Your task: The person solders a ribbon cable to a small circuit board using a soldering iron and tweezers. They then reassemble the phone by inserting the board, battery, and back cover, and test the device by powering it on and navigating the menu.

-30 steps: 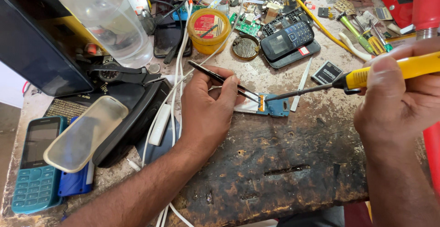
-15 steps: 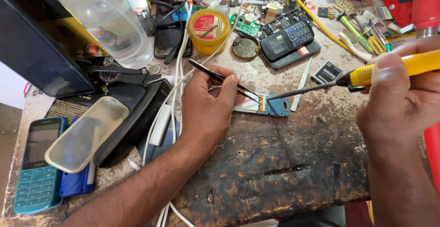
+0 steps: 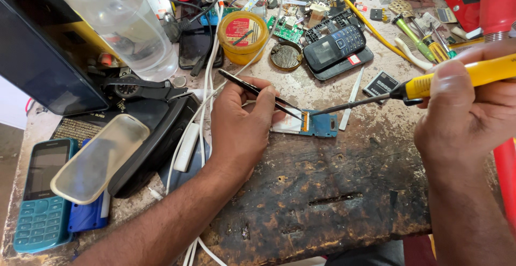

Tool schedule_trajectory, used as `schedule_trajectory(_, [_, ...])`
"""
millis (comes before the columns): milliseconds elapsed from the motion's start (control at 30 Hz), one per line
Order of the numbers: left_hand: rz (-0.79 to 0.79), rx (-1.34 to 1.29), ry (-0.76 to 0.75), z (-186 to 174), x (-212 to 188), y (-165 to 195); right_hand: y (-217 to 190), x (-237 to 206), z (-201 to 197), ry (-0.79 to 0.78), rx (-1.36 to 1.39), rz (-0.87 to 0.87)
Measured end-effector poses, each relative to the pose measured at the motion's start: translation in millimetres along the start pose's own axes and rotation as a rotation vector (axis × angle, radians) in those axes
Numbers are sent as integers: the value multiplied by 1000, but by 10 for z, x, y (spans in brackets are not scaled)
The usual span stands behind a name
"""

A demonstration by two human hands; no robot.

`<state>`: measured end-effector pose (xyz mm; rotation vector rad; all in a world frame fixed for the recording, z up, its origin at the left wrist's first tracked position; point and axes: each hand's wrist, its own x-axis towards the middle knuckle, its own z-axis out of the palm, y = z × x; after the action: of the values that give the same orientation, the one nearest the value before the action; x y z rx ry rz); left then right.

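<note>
The fingers (image 3: 266, 95) of the left hand (image 3: 242, 126) pinch a pair of black tweezers (image 3: 252, 90), whose thin tips come down onto the small blue circuit board (image 3: 317, 125). That board lies flat on the worn desk (image 3: 322, 201), just right of the left hand, with a white strip at its left end under the fingers. The right hand (image 3: 467, 115), to the right of the board, is clenched around the yellow handle of a soldering iron (image 3: 457, 80); its dark metal shaft slants down leftward, and the tip meets the board at the same spot as the tweezer tips.

Just beyond the board, a slim white strip (image 3: 352, 99) lies on the desk, and next to it a small dark battery (image 3: 380, 83). Further back from the board sits a dark keypad phone (image 3: 336, 48) on its opened casing, with a round metal part (image 3: 286, 55) beside it and a yellow tin (image 3: 244, 36) left of that. White cables (image 3: 207, 83) run past the left wrist. Well to the left of the board are a clear plastic bottle (image 3: 118, 24), a black watch (image 3: 131, 88), a translucent phone cover (image 3: 99, 156) and a teal keypad phone (image 3: 45, 193). Screwdrivers (image 3: 424, 37) lie behind the right hand.
</note>
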<state>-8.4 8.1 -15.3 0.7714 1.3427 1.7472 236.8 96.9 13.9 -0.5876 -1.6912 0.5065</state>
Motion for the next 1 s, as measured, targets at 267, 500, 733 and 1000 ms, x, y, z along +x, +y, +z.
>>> schedule_trajectory(267, [39,34,-23,5,11,5,63,-38,-41,-2,-16,-12])
schedule_trajectory(500, [62,101,-16,-2,-2,18,46,-39,-36,-19,-39,-32])
schedule_trajectory(733, [69,86,0,0,-13,16,42,-34,-21,-13,-24,5])
schedule_trajectory(1000, [94,126,0,-7,-6,12,2,-40,3,-13,-33,15])
